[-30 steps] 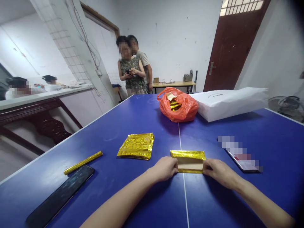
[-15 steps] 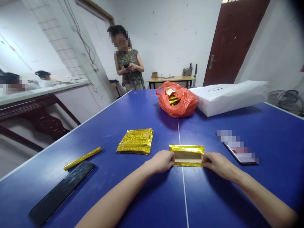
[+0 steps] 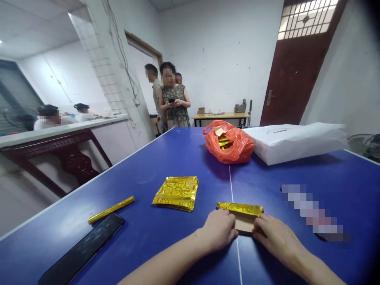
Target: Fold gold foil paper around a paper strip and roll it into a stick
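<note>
gold foil paper (image 3: 241, 208), folded into a long shallow trough with a plain tan inside, is pinched at both ends by a person's bare hands, low over the near middle of a blue table (image 3: 142, 237). the left hand (image 3: 221, 229) has its fingers curled closed on the left end; the right hand (image 3: 276, 235) closes likewise on the right end, with only the paper between them. gripping both ends probably holds the fold even and stops the paper springing flat. its long axis runs left to right, across the wearer's body, dipping slightly toward the right in this view — so the short ends point into the hands, the shiny flap lies along the far side, and the tan inner face shows toward the wearer. the paper straddles the table's white centre line. just beyond the left hand sits a stack of gold sheets (image 3: 175, 194), perhaps put there for easy reach. farther left, a slim gold roll (image 3: 111, 209) lies slantwise beside a black phone (image 3: 84, 249); to the right is a blurred device (image 3: 311, 215). farther out, a red plastic bag (image 3: 228, 150) gapes open — gold pieces inside — next to a white bag (image 3: 297, 142) lying flat. people stand beyond.
</note>
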The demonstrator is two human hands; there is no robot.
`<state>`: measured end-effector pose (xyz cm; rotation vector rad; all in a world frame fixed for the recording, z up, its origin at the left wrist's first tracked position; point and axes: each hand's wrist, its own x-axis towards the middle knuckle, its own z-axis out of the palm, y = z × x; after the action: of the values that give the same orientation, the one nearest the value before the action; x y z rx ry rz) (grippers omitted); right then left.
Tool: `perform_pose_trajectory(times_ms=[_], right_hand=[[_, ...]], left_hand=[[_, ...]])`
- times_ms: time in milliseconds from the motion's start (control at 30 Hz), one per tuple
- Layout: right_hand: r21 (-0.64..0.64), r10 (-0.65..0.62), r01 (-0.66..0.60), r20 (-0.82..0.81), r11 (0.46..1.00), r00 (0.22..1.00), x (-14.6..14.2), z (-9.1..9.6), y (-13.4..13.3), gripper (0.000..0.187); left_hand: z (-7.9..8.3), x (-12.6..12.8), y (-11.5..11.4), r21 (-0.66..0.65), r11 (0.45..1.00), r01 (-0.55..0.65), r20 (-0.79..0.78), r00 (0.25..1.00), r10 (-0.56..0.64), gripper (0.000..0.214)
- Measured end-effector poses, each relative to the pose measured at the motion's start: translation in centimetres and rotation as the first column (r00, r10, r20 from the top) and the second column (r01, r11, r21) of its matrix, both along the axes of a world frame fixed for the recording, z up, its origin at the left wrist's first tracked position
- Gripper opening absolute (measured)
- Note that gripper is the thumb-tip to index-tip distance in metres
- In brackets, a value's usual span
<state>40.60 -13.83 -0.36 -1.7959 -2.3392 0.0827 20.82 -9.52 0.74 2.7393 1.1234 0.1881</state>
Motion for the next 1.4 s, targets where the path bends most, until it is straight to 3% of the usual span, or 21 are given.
perform_pose_trajectory(times_ms=[167, 300, 400, 533, 667, 867, 1400], right_hand=[[0.161, 0.057, -0.067, 0.065, 0.985, 0.996, -1.8, -1.9, -0.4, 0.01], [0.289, 0.152, -0.16, 0.053, 0.944, 0.987, -2.7, -3.2, -0.7, 0.017], [0.298, 0.185, -0.184, 0.026, 0.937, 0.982, -2.7, -3.6, -0.5, 0.022], [0.21, 0.157, -0.147, -0.031, 0.966, 0.987, -2.5, -3.2, -0.2, 0.023], [0.041, 0.058, -0.056, -0.042, 0.998, 0.997, -2.2, -1.7, -0.2, 0.019], [-0.164, -0.024, 0.0, -0.143, 0.986, 0.989, -1.3, 0.3, -0.3, 0.013], [-0.287, -0.066, 0.03, -0.119, 0.958, 0.991, 1.6, 0.9, 0.4, 0.01]], left_hand=[[-1.3, 0.5, -0.4, 0.064, 0.995, 0.08, 0.039, 0.996, -0.083, 0.015], [-1.2, 0.5, -0.7, 0.115, 0.984, 0.136, 0.0, 0.991, -0.136, 0.017], [-1.0, 0.4, -0.9, 0.126, 0.981, 0.15, -0.014, 0.989, -0.15, 0.017], [-0.9, 0.4, -0.9, 0.076, 0.988, 0.131, 0.008, 0.991, -0.132, 0.018], [-0.5, 0.2, -0.6, -0.01, 0.998, 0.068, 0.0, 0.998, -0.068, 0.018], [0.0, -0.2, 0.2, -0.156, 0.987, 0.02, -0.025, 0.999, -0.025, 0.015], [0.2, -1.7, 1.5, -0.279, 0.96, 0.031, -0.05, 0.998, -0.047, 0.019]])
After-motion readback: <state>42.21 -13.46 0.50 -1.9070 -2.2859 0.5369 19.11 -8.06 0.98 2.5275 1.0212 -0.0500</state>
